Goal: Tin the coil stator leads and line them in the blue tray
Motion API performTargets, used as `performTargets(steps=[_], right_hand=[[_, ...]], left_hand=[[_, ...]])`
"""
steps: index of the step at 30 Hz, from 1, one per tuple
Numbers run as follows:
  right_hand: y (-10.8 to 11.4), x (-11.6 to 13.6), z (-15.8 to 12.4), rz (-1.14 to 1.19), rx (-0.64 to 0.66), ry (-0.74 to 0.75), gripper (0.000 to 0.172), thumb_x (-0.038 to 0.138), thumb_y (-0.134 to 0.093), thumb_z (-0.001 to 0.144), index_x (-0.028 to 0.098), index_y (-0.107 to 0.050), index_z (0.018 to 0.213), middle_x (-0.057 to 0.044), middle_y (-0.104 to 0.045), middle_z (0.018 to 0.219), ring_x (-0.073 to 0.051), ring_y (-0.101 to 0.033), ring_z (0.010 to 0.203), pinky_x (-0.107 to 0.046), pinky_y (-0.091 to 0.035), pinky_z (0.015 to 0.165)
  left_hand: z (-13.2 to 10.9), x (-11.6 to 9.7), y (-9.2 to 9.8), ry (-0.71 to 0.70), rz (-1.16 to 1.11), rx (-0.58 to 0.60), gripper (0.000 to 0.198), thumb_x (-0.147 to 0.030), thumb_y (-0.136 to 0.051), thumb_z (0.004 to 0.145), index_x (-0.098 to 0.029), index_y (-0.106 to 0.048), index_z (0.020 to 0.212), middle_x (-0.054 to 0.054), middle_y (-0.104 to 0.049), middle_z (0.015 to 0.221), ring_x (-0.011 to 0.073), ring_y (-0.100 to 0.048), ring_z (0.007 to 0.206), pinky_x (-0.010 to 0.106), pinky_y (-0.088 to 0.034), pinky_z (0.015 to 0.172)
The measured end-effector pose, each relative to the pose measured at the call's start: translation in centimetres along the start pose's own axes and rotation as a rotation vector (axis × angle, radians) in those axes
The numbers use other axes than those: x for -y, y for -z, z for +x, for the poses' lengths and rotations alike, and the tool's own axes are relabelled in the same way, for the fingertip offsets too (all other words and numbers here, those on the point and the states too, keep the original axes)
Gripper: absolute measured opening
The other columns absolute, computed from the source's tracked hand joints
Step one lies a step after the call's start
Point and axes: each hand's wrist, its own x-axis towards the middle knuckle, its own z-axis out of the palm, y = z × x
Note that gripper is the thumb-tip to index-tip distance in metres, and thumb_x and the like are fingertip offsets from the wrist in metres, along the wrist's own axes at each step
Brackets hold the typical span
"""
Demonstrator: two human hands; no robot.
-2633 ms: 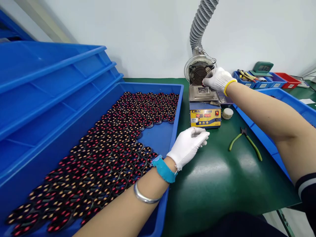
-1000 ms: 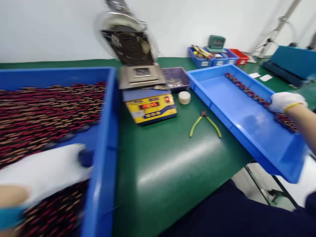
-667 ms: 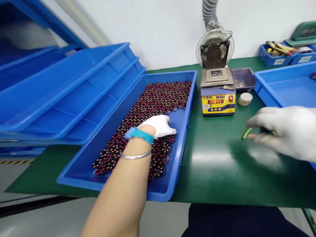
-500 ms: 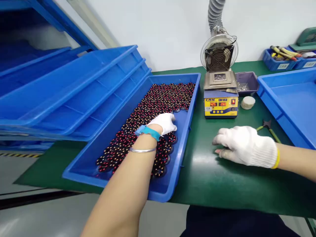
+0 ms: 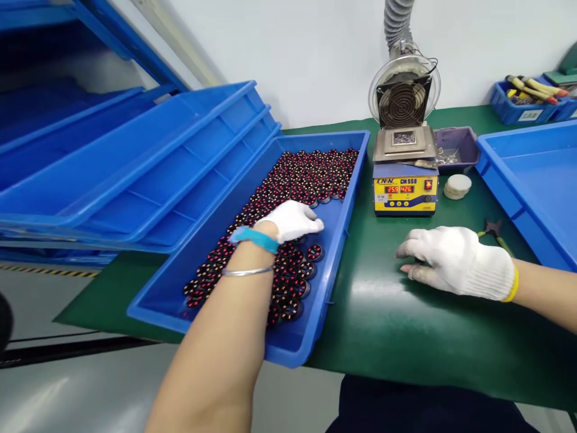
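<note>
My left hand (image 5: 294, 221), in a white glove, reaches into a blue tray (image 5: 336, 264) of small round black parts (image 5: 311, 171) with red and yellowish marks. It is palm down, low over the right side of the rows. Thumb and a fingertip show a little apart; the other fingers and whatever lies beneath them are hidden. My right hand (image 5: 444, 261), also gloved in white, rests on the green tabletop (image 5: 369, 337) right of the tray. Its fingers are loosely bent, thumb apart, and nothing shows in them.
Behind my right hand stands a yellow-and-blue CM 558 solder pot (image 5: 406, 191) with a fan and hose. Near it are a round white pad (image 5: 457, 186), cutting pliers (image 5: 491, 228) and a purple bin (image 5: 460, 144). Stacked blue trays (image 5: 180, 168) slope at left; another blue tray (image 5: 532, 162) lies right.
My left hand has shifted slightly left over the parts, its thumb now pointing more to the right. My right hand stays on the table. The view has swung a little left.
</note>
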Motion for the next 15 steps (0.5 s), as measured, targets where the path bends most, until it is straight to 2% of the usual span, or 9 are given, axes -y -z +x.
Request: performTargets(steps=[1,3,5,6,8,10,13,15], right_hand=[[0.0,0.1,0.0,0.047,-0.032,-0.024,0.029,0.039,-0.052,0.087,0.028,-0.065,0.111,-0.001,-0.068,0.108,-0.023,-0.066,0.087,-0.029,-0.039,0.060],[-0.1,0.4,0.1,0.201,-0.132,-0.110,0.029,0.038,-0.057,0.084,0.029,-0.066,0.110,0.000,-0.070,0.101,-0.020,-0.067,0.084,-0.028,-0.040,0.059],[-0.2,0.8,0.3,0.399,-0.267,-0.212,0.034,0.035,-0.063,0.080,0.030,-0.064,0.114,0.002,-0.070,0.092,-0.017,-0.067,0.079,-0.027,-0.043,0.060],[-0.2,1.0,0.4,0.503,-0.330,-0.243,0.039,0.033,-0.065,0.078,0.029,-0.062,0.117,0.002,-0.070,0.091,-0.015,-0.066,0.078,-0.026,-0.046,0.062],[-0.4,1.1,0.8,0.691,-0.436,-0.244,0.048,0.027,-0.067,0.075,0.025,-0.058,0.122,0.000,-0.070,0.096,-0.013,-0.066,0.077,-0.026,-0.051,0.067],[-0.6,1.0,1.2,0.814,-0.508,-0.208,0.049,0.022,-0.067,0.074,0.020,-0.058,0.122,-0.003,-0.069,0.104,-0.012,-0.066,0.078,-0.027,-0.054,0.072],[-0.7,0.3,1.5,0.798,-0.580,-0.159,0.042,0.015,-0.064,0.074,0.017,-0.063,0.116,-0.005,-0.068,0.108,-0.014,-0.067,0.085,-0.029,-0.056,0.079],[-0.7,-0.1,1.6,0.729,-0.601,-0.128,0.039,0.012,-0.063,0.074,0.017,-0.065,0.113,-0.005,-0.067,0.110,-0.015,-0.066,0.092,-0.031,-0.055,0.085]], left_hand=[[-0.4,-0.2,0.4,-0.012,-0.177,-0.036,0.040,-0.045,-0.059,0.075,-0.013,-0.071,0.095,0.007,-0.071,0.086,0.0193,-0.064,0.081,0.027,-0.049,0.070],[-1.4,-1.5,0.7,-0.088,-0.696,-0.114,0.051,-0.048,-0.064,0.074,-0.012,-0.065,0.111,0.009,-0.070,0.094,0.0189,-0.064,0.083,0.026,-0.051,0.066],[-2.3,-4.1,0.1,-0.239,-1.208,-0.118,0.059,-0.046,-0.071,0.071,-0.013,-0.061,0.118,0.009,-0.068,0.096,0.0181,-0.063,0.083,0.026,-0.052,0.066],[-2.9,-5.7,-0.4,-0.302,-1.367,-0.107,0.058,-0.045,-0.073,0.071,-0.014,-0.062,0.118,0.008,-0.067,0.094,0.0163,-0.063,0.080,0.025,-0.052,0.065],[-3.9,-8.9,-1.8,-0.318,-1.512,-0.029,0.052,-0.039,-0.076,0.071,-0.015,-0.063,0.116,0.006,-0.066,0.093,0.0135,-0.062,0.076,0.025,-0.054,0.066],[-4.7,-11.3,-3.0,-0.285,-1.541,0.077,0.049,-0.036,-0.075,0.074,-0.015,-0.062,0.116,0.006,-0.065,0.094,0.0142,-0.063,0.078,0.028,-0.056,0.070],[-5.3,-12.6,-4.1,-0.269,-1.545,0.191,0.050,-0.033,-0.078,0.072,-0.015,-0.062,0.116,0.006,-0.063,0.098,0.0178,-0.064,0.089,0.035,-0.057,0.080],[-5.3,-12.5,-4.2,-0.286,-1.544,0.198,0.051,-0.029,-0.081,0.068,-0.016,-0.063,0.113,0.005,-0.063,0.098,0.0174,-0.064,0.090,0.035,-0.057,0.084]])
